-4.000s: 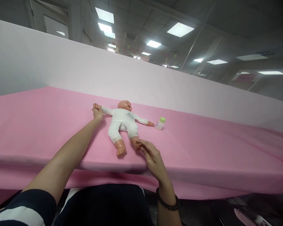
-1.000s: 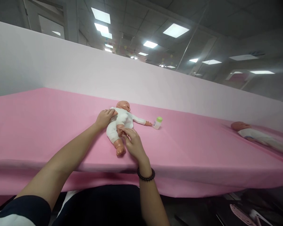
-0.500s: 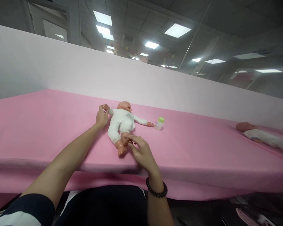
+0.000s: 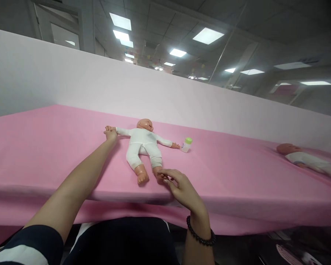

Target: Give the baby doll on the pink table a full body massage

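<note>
Head-camera view of a doll (image 4: 142,148) lying on its back on a desk (image 4: 44,158) covered in pink cloth, its head pointing away from the person and its arms and legs spread. The doll wears a white long-sleeved suit that leaves the bare plastic hands, feet and head exposed.

Left hand (image 4: 111,134): at the far end of the doll's outstretched arm, on the left of the view. The grip is closed, with the fingers around the doll's hand (image 4: 108,128).

Right hand (image 4: 182,187): below and to the right of the doll, with a dark beaded bracelet (image 4: 200,231) on the wrist. The fingers (image 4: 168,172) are curled and touch the doll's foot (image 4: 160,178), the one on the right of the view. Whether the grip is closed around the foot cannot be told.

Beyond the doll's other hand, and just beside it, stands a small bottle (image 4: 186,145) with a green cap, upright on the cloth. A second doll (image 4: 300,158), also in white, lies well to the right of the first, near the edge of the view. A pale backdrop panel (image 4: 154,92) rises behind the doll. A striped sleeve (image 4: 24,254) shows at the lower left.
</note>
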The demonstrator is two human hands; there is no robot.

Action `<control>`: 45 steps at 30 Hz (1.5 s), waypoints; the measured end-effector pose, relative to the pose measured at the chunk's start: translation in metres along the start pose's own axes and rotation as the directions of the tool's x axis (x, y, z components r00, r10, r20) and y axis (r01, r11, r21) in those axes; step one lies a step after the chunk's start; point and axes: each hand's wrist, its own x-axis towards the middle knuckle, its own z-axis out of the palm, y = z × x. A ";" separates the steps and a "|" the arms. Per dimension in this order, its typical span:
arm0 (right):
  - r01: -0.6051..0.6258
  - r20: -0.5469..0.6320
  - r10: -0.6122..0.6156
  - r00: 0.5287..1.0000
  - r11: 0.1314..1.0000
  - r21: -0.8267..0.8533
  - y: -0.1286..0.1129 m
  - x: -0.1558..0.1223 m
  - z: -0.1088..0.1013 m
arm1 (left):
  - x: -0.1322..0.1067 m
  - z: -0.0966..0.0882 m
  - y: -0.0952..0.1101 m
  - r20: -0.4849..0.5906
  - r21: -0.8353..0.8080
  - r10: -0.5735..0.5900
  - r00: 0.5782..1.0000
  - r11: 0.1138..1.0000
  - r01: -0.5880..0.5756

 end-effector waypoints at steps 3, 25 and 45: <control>0.071 -0.092 -0.074 0.993 0.997 -0.034 -0.006 0.007 0.001 | -0.019 -0.001 0.004 0.072 0.110 0.239 0.968 0.963 -0.246; 0.146 -0.180 -0.140 0.974 0.989 0.020 -0.021 0.042 0.006 | -0.033 -0.003 0.004 0.276 0.282 0.526 0.804 0.755 -0.591; 0.080 -0.174 -0.066 0.983 0.994 0.075 -0.002 0.023 0.003 | -0.032 -0.002 0.004 0.299 0.153 0.522 0.799 0.800 -0.580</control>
